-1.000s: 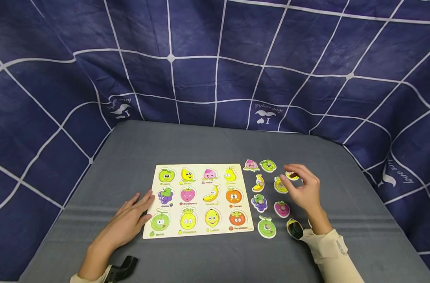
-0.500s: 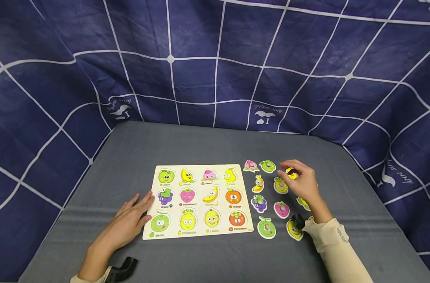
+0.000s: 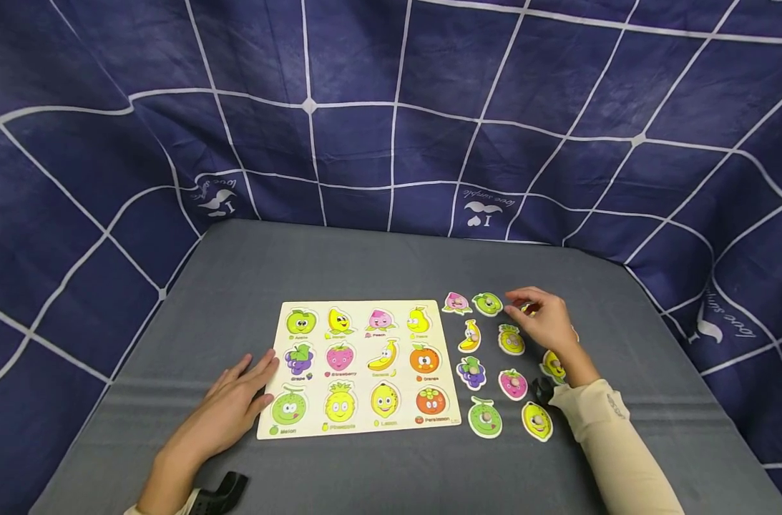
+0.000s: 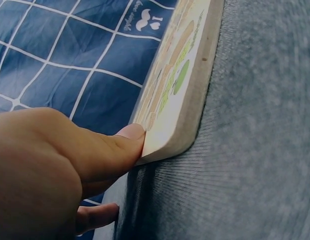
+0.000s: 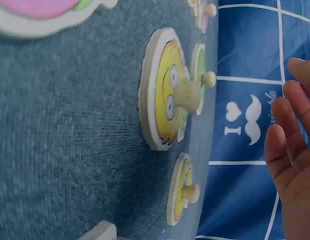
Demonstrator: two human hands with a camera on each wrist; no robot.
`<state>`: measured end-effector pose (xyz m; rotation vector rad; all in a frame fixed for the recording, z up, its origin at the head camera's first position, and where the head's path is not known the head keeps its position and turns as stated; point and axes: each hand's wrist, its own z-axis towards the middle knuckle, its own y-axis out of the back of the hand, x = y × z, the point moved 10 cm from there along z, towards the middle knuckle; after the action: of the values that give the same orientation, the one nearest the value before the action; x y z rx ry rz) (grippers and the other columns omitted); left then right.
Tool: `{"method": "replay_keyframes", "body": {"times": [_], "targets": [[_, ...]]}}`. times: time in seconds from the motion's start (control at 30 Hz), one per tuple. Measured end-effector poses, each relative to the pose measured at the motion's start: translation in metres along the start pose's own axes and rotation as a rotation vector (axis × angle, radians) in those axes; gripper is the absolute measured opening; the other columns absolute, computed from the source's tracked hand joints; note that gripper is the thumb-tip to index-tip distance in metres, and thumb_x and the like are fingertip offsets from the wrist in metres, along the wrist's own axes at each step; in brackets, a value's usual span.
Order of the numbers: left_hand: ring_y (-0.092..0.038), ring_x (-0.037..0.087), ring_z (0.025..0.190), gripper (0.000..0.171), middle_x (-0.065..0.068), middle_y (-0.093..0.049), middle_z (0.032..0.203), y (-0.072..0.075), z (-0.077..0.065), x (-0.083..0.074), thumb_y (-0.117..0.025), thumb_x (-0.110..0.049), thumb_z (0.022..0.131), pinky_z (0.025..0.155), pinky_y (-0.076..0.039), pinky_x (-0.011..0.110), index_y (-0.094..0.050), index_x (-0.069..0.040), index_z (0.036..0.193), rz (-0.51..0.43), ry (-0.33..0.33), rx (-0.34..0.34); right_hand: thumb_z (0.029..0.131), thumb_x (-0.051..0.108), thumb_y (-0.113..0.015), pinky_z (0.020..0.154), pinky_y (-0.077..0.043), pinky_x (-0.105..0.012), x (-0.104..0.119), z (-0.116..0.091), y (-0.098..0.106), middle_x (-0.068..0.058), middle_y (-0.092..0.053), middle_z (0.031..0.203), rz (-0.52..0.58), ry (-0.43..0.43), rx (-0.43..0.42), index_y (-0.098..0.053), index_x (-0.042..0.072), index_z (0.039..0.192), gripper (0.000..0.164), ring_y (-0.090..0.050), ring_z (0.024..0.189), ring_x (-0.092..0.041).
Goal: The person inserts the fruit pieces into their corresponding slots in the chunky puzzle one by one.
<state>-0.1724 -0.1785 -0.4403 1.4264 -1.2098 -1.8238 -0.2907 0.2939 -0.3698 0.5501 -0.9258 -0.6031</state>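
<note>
My left hand rests at the left edge of a pale wooden fruit puzzle board. In the left wrist view its thumb presses on the board's corner. My right hand hovers over a yellow fruit piece, mostly hidden by the fingers in the head view. The right wrist view shows those fingers parted, above the pieces and holding nothing. Nearby are a green apple piece and a pineapple piece with a wooden knob.
More knobbed pieces lie right of the board: peach, banana, grape, strawberry, melon and lemon. Another yellow piece shows beside the right wrist. A blue checked curtain surrounds the grey table.
My right hand has shifted slightly left and away from me, and its thumb and fingers have come closer together over the yellow piece. The left hand stays on the board.
</note>
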Motion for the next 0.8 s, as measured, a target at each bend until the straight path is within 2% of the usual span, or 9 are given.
{"method": "replay_keyframes", "body": {"times": [0.17,0.4,0.63,0.8], "targets": [[-0.03,0.054,0.136,0.058,0.019,-0.039,0.152,0.001,-0.001,-0.001,-0.068,-0.009,0.091,0.1,-0.024,0.075,-0.048,0.001,0.144,0.002,-0.002,0.0,0.078,-0.006,-0.079,0.06,-0.052,-0.031,-0.008,0.005,-0.006,-0.013,-0.072,0.087,-0.019,-0.024,0.042,-0.075,-0.004,0.096,0.018,-0.059,0.072,-0.001],[-0.032,0.054,0.136,0.057,0.019,-0.041,0.151,0.001,-0.001,-0.002,-0.069,-0.009,0.091,0.099,-0.025,0.075,-0.05,0.001,0.143,0.009,-0.011,-0.012,0.08,-0.005,-0.077,0.06,-0.047,-0.02,-0.021,0.011,-0.015,-0.014,-0.073,0.089,-0.055,-0.065,0.109,-0.075,-0.003,0.096,0.016,-0.061,0.069,-0.015],[-0.033,0.054,0.136,0.056,0.018,-0.042,0.151,0.002,-0.002,-0.003,-0.069,-0.009,0.09,0.1,-0.025,0.074,-0.051,0.001,0.142,0.011,-0.015,-0.022,0.08,-0.003,-0.078,0.064,-0.052,-0.029,-0.029,0.018,-0.027,-0.012,-0.073,0.087,-0.094,-0.074,0.204,-0.076,-0.001,0.095,0.015,-0.064,0.074,-0.018],[-0.032,0.054,0.136,0.056,0.018,-0.042,0.151,0.002,-0.002,-0.003,-0.069,-0.009,0.091,0.1,-0.024,0.074,-0.05,0.002,0.143,0.01,-0.009,-0.021,0.082,-0.002,-0.077,0.065,-0.052,-0.027,-0.033,0.022,-0.037,-0.011,-0.073,0.088,-0.079,-0.09,0.279,-0.075,-0.002,0.097,0.016,-0.064,0.074,-0.015]]}}
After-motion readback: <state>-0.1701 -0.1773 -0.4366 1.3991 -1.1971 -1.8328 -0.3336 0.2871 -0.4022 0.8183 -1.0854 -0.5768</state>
